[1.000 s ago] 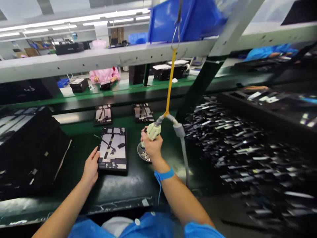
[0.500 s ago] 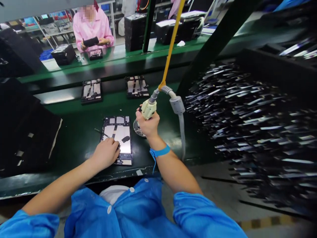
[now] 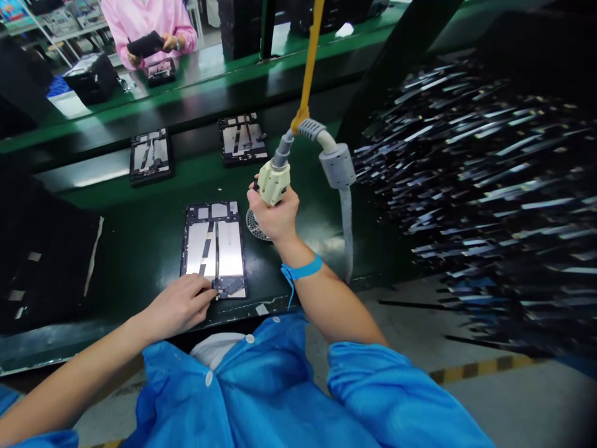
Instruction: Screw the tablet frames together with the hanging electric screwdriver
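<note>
A tablet housing (image 3: 232,249) with a pale inner plate lies face up on the green bench. Two dark strips, probably flex cables, run lengthwise over it; the right one is the straight strip (image 3: 217,239). At its near end sits a small dark board (image 3: 229,286). My left hand (image 3: 184,302) has its fingers together at the housing's near left corner, fingertips against the board's left end; what they pinch is hidden. My right hand (image 3: 278,214) is wrapped round a cream electric screwdriver (image 3: 274,182), upright right of the housing, above a round perforated metal dish (image 3: 255,225).
Two more tablet housings, a left one (image 3: 150,155) and a right one (image 3: 242,138), lie farther back. A yellow strap (image 3: 311,59) and grey cable (image 3: 346,230) rise beside the screwdriver. Dark stacks flank the bench. A co-worker in pink (image 3: 152,28) handles a dark device opposite.
The straight strip and small board have come down flat onto the housing's near part, and my left hand has moved to the near left corner. The view has tilted downward; my right hand keeps its grip.
</note>
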Action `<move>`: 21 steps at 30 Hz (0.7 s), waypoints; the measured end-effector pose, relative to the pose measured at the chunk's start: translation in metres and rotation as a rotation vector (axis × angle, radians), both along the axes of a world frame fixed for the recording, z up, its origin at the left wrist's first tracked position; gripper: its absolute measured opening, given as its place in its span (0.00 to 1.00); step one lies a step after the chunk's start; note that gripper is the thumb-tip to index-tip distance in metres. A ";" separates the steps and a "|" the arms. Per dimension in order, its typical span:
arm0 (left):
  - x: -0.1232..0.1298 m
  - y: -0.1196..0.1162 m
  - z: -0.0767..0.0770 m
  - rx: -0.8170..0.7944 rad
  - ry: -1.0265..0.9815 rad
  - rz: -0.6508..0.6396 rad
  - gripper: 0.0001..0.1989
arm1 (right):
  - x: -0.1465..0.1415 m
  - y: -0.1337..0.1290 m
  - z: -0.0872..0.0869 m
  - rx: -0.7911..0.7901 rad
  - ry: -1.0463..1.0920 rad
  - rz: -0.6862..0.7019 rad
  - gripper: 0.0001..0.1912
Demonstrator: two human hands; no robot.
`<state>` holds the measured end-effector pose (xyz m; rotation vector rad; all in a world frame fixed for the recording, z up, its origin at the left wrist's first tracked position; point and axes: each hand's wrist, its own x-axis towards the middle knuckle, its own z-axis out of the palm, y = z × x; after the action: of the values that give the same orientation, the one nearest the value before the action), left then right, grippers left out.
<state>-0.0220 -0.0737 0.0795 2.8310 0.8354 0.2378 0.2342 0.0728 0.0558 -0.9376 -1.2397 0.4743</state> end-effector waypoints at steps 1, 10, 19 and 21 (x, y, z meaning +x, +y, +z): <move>-0.001 -0.002 -0.004 0.014 -0.018 -0.001 0.13 | 0.000 0.000 0.000 0.000 0.002 0.002 0.10; -0.002 -0.009 -0.029 0.103 -0.221 0.009 0.20 | 0.001 0.000 0.001 -0.013 0.021 0.010 0.10; 0.000 -0.021 -0.042 0.087 -0.194 0.181 0.21 | 0.002 -0.003 -0.001 -0.078 0.036 0.017 0.12; 0.002 -0.021 -0.040 0.044 -0.206 0.200 0.20 | 0.003 -0.005 -0.001 -0.091 0.048 0.035 0.12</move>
<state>-0.0201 -0.0949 0.0392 2.7006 1.0764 0.5711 0.2371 0.0681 0.0547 -0.9772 -1.2013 0.5818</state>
